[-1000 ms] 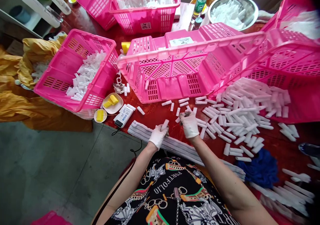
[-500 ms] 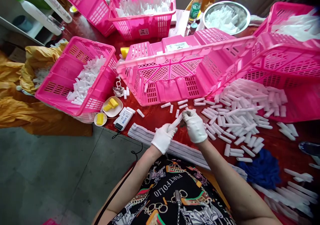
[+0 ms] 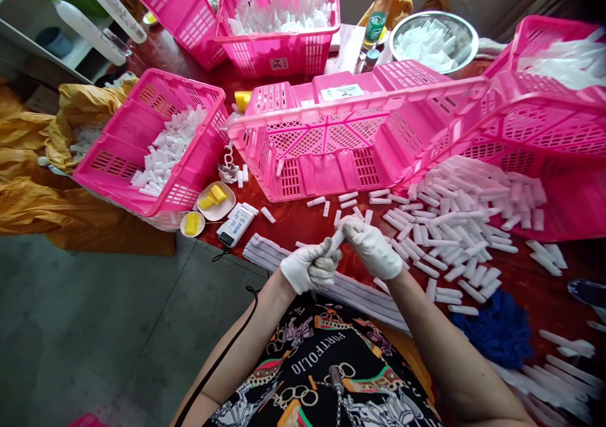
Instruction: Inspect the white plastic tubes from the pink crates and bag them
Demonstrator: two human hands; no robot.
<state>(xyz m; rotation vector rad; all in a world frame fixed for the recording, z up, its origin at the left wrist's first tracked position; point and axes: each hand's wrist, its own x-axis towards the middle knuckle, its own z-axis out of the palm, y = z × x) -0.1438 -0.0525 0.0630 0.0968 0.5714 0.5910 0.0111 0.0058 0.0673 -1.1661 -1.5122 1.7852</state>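
A white tube (image 3: 337, 240) is held between my two gloved hands, above the table's front edge. The fingers of my left hand (image 3: 308, 268) are wrapped around its lower part, with the thumb along it. At the upper end, my right hand (image 3: 374, 249) pinches it with fingertips that look greyish. Part of the tube is hidden by the fingers. Many similar white tubes lie in a loose pile (image 3: 445, 225) to the right of my right hand. Several more lie singly just beyond the hands, in front of a tipped pink basket (image 3: 326, 168).
On the left, a pink basket (image 3: 146, 209) holds many white pieces. Small dishes (image 3: 231, 211) with yellow blocks and a white-and-black device (image 3: 237, 226) sit near the edge. A striped towel (image 3: 265, 250) runs along it. At right lies blue cloth (image 3: 497, 329); behind stands a metal bowl (image 3: 473, 48).
My left hand has shifted slightly left and curled more fully around the tube. My right hand has turned, its fingers now over the tube's upper end. The view has moved a little.
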